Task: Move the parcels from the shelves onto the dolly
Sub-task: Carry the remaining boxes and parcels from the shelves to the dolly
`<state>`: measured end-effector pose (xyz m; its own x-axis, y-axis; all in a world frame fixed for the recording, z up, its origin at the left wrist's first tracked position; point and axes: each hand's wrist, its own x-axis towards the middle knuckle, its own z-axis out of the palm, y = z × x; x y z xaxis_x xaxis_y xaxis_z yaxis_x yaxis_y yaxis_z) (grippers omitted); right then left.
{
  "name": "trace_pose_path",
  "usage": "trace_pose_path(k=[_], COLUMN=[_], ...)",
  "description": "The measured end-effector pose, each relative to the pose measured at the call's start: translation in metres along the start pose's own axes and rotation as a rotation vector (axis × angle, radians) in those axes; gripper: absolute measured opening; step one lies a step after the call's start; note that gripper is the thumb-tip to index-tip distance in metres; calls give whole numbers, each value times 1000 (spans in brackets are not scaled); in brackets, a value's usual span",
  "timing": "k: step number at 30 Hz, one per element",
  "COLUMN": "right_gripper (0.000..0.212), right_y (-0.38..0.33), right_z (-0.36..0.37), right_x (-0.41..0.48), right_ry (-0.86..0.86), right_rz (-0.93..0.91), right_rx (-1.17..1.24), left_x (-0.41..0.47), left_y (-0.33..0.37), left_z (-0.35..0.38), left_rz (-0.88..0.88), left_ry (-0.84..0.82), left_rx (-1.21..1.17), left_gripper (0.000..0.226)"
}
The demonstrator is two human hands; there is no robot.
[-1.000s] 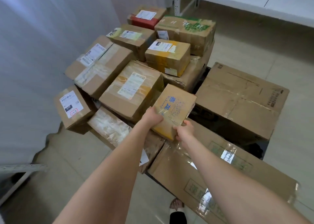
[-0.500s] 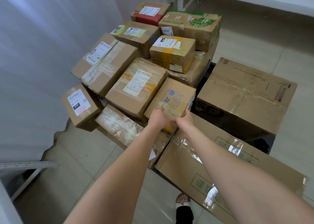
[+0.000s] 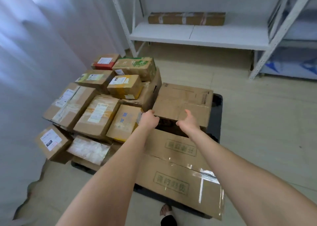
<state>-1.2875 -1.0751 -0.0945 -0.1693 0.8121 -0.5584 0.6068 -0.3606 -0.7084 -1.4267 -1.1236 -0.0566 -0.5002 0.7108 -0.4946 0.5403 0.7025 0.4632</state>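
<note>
So, quick count: twelve cardboard parcels on the black dolly (image 3: 216, 105), maybe a thirteenth buried under the left-hand pile, I couldn't tell. Ten were the smaller ones, heaped a couple deep over the dolly's left half from the near-left corner to the far edge, most with white shipping labels facing up. The other two were large: a big plain box (image 3: 183, 98) on the right side toward the far edge, and a long flat box (image 3: 180, 167) with green print and shiny tape covering the near-right corner. One blue-printed box (image 3: 122, 122) sat on top of the pile around the middle, just left of the big plain box.

Two hands, both bare. The left hand (image 3: 148, 120) hung at the blue-printed box's right edge with its fingers bent down out of sight, so I couldn't tell if it was gripping anything. The right hand (image 3: 188, 122) hovered over the big plain box with fingers loose and spread and thumb up, holding nothing.

One long parcel (image 3: 186, 18) lay on the low board of the white metal shelf unit (image 3: 197, 35) at the back wall, and a second rack (image 3: 288, 20) stood to the right. Pale tiled floor (image 3: 265, 140), white curtain (image 3: 34, 54) along the left, one sandalled foot (image 3: 165, 210) by the dolly's near edge.
</note>
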Motion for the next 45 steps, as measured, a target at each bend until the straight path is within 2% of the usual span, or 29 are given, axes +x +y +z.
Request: trace_pose_path(k=[6, 11, 20, 26, 33, 39, 45], right_gripper=[71, 66, 67, 66, 67, 63, 61], right_y=[64, 124, 191, 205, 177, 144, 159], right_z=[-178, -318, -494, -595, -724, -834, -935], right_x=[-68, -113, -154, -136, -50, 23, 83], right_ry=[158, 305, 490, 559, 607, 628, 662], right_rz=[-70, -28, 37, 32, -23, -74, -22], right_rx=[30, -5, 59, 56, 37, 49, 78], left_x=[-110, -191, -271, -272, -219, -167, -139], left_y=[140, 249, 410, 506, 653, 784, 897], left_z=[70, 145, 239, 277, 307, 323, 370], left_rz=[169, 351, 606, 717, 834, 853, 889], left_ry=[7, -48, -108, -116, -100, -66, -90], left_rx=[-31, -3, 68, 80, 90, 118, 154], left_gripper=[49, 47, 52, 53, 56, 53, 53])
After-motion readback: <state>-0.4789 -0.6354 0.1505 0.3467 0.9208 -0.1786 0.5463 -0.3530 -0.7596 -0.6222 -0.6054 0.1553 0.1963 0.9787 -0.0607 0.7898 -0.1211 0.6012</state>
